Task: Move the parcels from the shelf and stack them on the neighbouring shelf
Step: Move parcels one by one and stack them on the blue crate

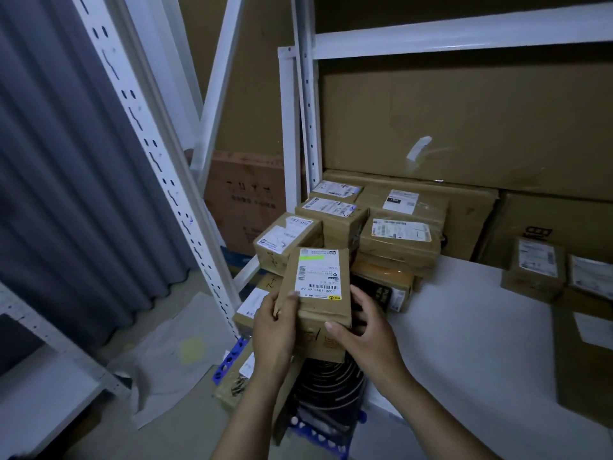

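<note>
Brown cardboard parcel with a white shipping label (317,287) is held over the front-left corner of the white shelf (464,327), just before the stacked brown parcels (394,237). The left hand (275,327) pinches its near-left edge, thumb on top. The right hand (365,330) grips its near-right corner, thumb on the end face and fingers curled along the side.

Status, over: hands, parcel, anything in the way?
One labelled parcel gripped by left hand and right hand. Just behind it, parcel stack. To its right, bare shelf.
</note>
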